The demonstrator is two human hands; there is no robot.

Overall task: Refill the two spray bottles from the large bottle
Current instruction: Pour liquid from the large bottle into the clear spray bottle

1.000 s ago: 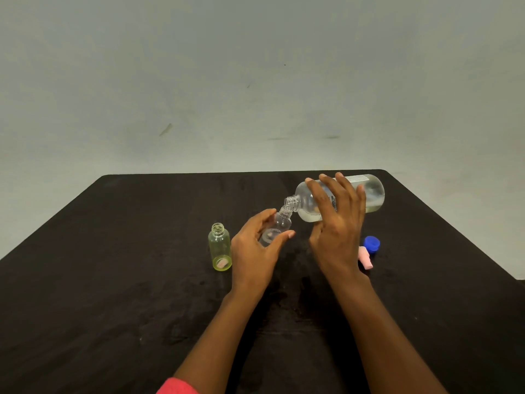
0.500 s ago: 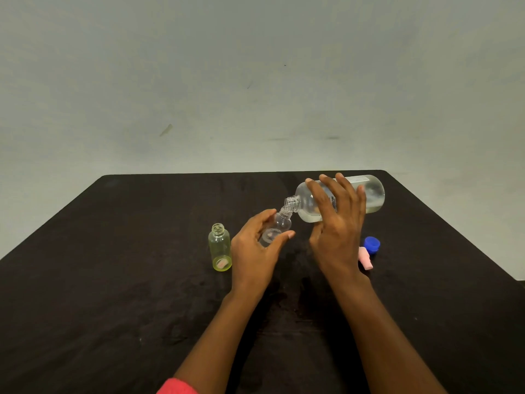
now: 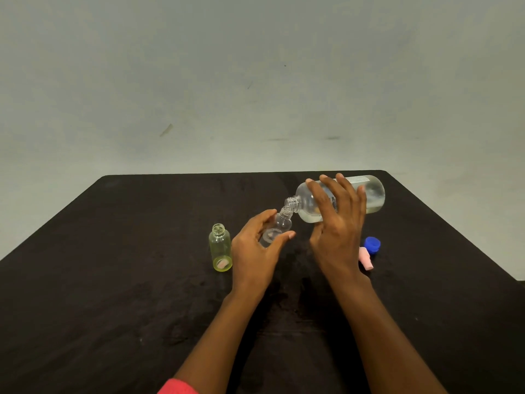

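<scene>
My right hand (image 3: 338, 226) grips the large clear bottle (image 3: 372, 194), tipped almost level above the table with its open neck pointing left and down. Clear liquid pools along its lower side. The neck meets the mouth of a small clear spray bottle (image 3: 279, 226), which my left hand (image 3: 255, 251) holds tilted between thumb and fingers. A second small spray bottle (image 3: 220, 248), yellow-green and uncapped, stands upright on the table just left of my left hand.
A blue cap (image 3: 372, 244) and a pink spray head (image 3: 365, 258) lie on the black table (image 3: 113, 280) to the right of my right wrist. A pale wall rises behind the table's far edge.
</scene>
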